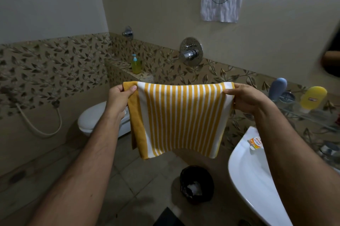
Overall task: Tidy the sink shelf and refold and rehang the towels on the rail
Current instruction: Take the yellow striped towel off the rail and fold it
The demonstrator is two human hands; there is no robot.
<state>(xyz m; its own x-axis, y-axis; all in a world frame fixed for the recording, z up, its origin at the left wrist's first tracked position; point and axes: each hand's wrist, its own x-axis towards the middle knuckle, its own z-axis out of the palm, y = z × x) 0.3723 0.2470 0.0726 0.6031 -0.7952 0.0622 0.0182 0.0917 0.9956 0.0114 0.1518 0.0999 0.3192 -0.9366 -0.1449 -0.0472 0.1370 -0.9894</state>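
The person holds a yellow-and-white striped towel stretched out in the air, left of the white sink and above the floor. The left hand pinches the towel's upper left corner, and the right hand pinches the upper right corner (thumb on the near side of the cloth), so the hands are well apart with the towel hanging flat between them. Above the sink, a glass shelf carries a blue bottle and a yellow bottle. Left of the sink, a black bin stands on the floor.
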